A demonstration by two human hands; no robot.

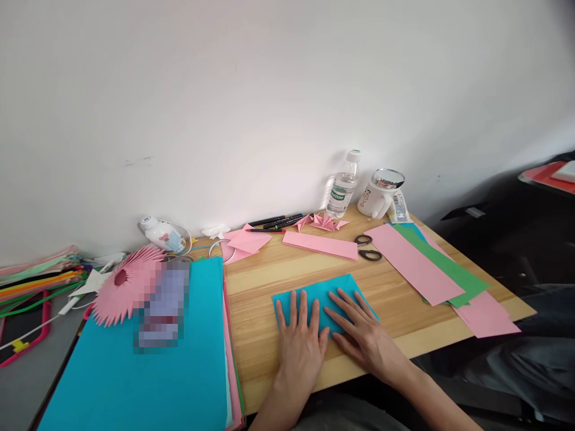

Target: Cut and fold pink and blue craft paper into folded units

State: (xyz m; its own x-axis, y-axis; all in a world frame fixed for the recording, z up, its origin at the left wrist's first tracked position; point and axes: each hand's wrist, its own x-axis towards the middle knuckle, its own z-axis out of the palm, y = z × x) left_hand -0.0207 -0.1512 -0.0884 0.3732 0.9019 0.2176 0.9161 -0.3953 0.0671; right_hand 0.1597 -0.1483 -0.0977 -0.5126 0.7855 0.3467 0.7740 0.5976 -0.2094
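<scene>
A blue sheet of paper point(321, 285) lies on the wooden table near its front edge. My left hand point(300, 335) rests flat on the left part of it, fingers spread. On the right part lies my right hand point(359, 335), also flat with its fingers apart. Both palms face down, and they cover much of the sheet. Beyond the sheet are a pink paper strip point(320, 245) and black-handled scissors point(369, 248), whose blades are hidden under pink paper.
Pink and green paper strips point(467, 284) overlap at the right edge. Along the wall stand a water bottle point(344, 185) and a white mug point(377, 194), near several pens point(283, 222). A stack of blue paper point(157, 383) with a pleated pink paper wheel point(128, 284) covers the left side.
</scene>
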